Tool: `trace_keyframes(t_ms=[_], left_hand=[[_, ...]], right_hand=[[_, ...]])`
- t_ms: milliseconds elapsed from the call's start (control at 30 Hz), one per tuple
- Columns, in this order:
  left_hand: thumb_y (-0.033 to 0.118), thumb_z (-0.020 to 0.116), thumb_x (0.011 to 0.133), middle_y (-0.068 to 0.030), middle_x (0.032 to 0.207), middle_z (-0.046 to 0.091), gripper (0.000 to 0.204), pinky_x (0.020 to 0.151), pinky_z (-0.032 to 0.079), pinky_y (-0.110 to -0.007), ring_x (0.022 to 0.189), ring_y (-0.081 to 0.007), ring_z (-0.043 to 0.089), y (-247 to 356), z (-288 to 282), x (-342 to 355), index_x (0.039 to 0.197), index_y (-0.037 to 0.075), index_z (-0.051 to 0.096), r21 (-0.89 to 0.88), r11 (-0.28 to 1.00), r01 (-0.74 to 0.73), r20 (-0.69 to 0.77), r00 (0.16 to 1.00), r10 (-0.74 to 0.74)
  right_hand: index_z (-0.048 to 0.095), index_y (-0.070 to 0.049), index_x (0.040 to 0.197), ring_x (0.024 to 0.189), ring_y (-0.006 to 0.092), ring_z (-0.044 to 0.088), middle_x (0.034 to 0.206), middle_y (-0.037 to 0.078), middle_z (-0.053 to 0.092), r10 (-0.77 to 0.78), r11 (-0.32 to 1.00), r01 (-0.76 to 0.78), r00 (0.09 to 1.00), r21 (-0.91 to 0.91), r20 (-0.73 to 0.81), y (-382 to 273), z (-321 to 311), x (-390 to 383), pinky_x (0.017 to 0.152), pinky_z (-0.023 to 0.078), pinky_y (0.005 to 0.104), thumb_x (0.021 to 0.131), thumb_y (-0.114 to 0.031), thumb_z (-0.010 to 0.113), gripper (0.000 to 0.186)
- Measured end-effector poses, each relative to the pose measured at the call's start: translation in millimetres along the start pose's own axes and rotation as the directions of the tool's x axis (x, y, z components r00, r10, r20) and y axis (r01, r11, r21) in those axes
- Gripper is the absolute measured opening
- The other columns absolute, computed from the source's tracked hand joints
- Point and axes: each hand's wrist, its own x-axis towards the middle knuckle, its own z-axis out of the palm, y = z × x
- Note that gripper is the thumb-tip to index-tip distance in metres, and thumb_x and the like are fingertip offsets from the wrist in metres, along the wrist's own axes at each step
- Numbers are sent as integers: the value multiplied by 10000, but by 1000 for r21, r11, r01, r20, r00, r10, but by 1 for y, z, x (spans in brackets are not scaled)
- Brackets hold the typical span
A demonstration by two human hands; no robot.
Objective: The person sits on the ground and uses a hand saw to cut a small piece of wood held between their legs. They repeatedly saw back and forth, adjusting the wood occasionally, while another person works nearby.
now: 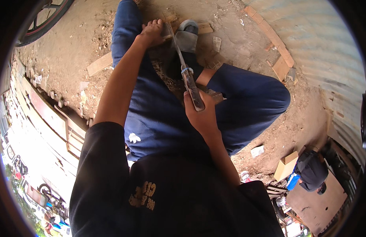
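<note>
The right hand (202, 113) clasps the saw (185, 71), which points toward the far plank (205, 28) where the left hand (152, 32) rests, grip unclear; sawing seems in hand, calling for steady strokes

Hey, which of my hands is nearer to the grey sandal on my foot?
Your left hand. It is just left of the grey sandal, across the saw blade; your right hand is farther off, lower in the view, gripping the saw handle.
</note>
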Motion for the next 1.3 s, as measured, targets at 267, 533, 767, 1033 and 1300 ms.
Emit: trace_keyframes(t_ms=[267, 533, 767, 1033, 1300], left_hand=[[216, 719, 761, -200, 1365, 476, 703, 1062, 362, -600, 1301, -391, 454, 11, -9, 2, 1339, 8, 377, 13, 1000, 15, 6, 1000, -16], [270, 747, 762, -196, 1378, 471, 739, 1065, 359, -593, 1332, -380, 433, 11, -12, 1, 1344, 17, 368, 59, 998, 15, 23, 1000, -16], [298, 739, 781, -194, 1382, 467, 692, 1057, 366, -590, 1337, -378, 429, 5, -5, -2, 1309, 17, 391, 32, 999, 0, -3, 1000, 0], [495, 710, 793, -249, 1423, 447, 919, 1085, 343, -545, 1359, -413, 405, 6, -13, 2, 1433, -18, 294, 54, 999, 2, 71, 997, -6], [386, 727, 784, -214, 1407, 465, 832, 1065, 349, -568, 1357, -376, 415, 8, -21, -4, 1405, 11, 319, 27, 999, -26, 50, 998, 25]], right_hand=[[590, 21, 849, 575, 257, 579, 636, 140, 564, 48, 999, -48, 998, 13, -38, -16, -22, -38, 557, 438, 344, 904, -51, 612, 93], [567, 20, 836, 573, 326, 603, 666, 181, 600, 107, 992, -102, 991, 73, -77, -16, -30, -61, 568, 450, 386, 881, -58, 607, 99], [606, 26, 885, 602, 286, 647, 696, 165, 628, 18, 1000, -16, 995, 14, -95, 0, 0, 21, 550, 452, 384, 854, -30, 629, 67], [632, 36, 923, 605, 83, 530, 664, 54, 564, 35, 995, -32, 999, 92, -26, 3, -9, -10, 563, 429, 270, 910, -52, 628, 88], [596, 28, 860, 618, 358, 648, 658, 194, 594, -5, 997, 12, 996, 82, -84, -2, -24, -20, 573, 468, 371, 870, -36, 619, 69]])
